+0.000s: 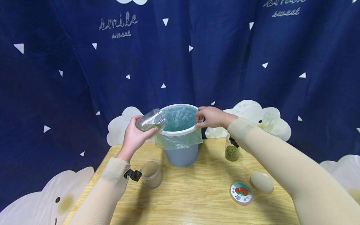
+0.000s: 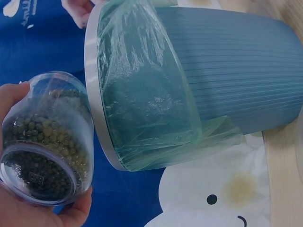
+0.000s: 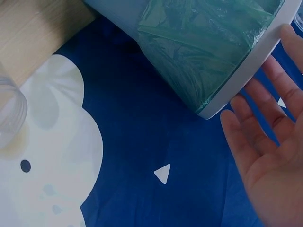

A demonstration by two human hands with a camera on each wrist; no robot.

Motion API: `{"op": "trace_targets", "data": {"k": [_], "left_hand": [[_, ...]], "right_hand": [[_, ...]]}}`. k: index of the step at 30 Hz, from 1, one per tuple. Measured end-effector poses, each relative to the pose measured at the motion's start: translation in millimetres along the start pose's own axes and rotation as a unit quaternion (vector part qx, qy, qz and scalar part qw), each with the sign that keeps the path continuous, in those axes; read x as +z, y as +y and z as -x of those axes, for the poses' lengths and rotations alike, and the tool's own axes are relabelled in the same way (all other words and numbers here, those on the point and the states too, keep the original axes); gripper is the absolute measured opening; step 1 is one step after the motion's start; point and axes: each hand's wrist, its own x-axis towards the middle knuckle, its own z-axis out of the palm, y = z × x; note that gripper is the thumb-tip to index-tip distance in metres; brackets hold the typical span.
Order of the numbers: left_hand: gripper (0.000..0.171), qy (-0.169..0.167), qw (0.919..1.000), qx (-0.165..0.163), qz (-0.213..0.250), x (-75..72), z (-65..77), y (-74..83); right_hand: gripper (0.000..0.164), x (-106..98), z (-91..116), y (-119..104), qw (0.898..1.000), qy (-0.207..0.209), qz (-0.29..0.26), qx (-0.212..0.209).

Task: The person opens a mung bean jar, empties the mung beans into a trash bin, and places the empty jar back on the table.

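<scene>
My left hand (image 1: 135, 132) grips a clear plastic jar (image 1: 150, 120) that lies tilted, its mouth at the left rim of the trash bin (image 1: 182, 154). Small round green beans, like mung beans (image 2: 45, 137), lie inside along the jar's lower side. A pale green bag (image 1: 180, 142) lines the blue bin and folds over beneath its white rim (image 2: 94, 90). On the bin's other side my right hand (image 1: 212, 117) holds the rim, with thumb and fingertips against it. The right wrist view shows those fingers (image 3: 258, 120) bent lightly at the rim.
An open clear jar (image 1: 152, 176) stands on the wooden table (image 1: 185, 193) left of the bin. Behind my right forearm is another jar of green contents (image 1: 232, 153). Two round lids, one with a tomato picture (image 1: 241, 193) and one beige (image 1: 261, 182), lie at right. A blue curtain (image 1: 180, 62) hangs behind.
</scene>
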Motion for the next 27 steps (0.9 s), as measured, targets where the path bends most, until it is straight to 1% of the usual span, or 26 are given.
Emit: {"op": "trace_targets", "data": {"k": [7, 15, 27], "left_hand": [[0.085, 0.014, 0.9999, -0.005, 0.005, 1.3, -2.0, -1.6], [0.083, 0.031, 0.9994, -0.003, 0.013, 1.8, -3.7, -1.0], [0.088, 0.035, 0.9989, -0.019, 0.024, 3.9, -5.8, -2.2]], "right_hand": [[0.022, 0.1, -0.3, -0.2, 1.0, -0.001, -0.005, -0.001], [0.021, -0.7, -2.0, 0.4, 1.0, -0.003, -0.01, 0.0], [0.021, 0.4, -0.4, 1.5, 1.0, 0.0, -0.006, -0.005]]}}
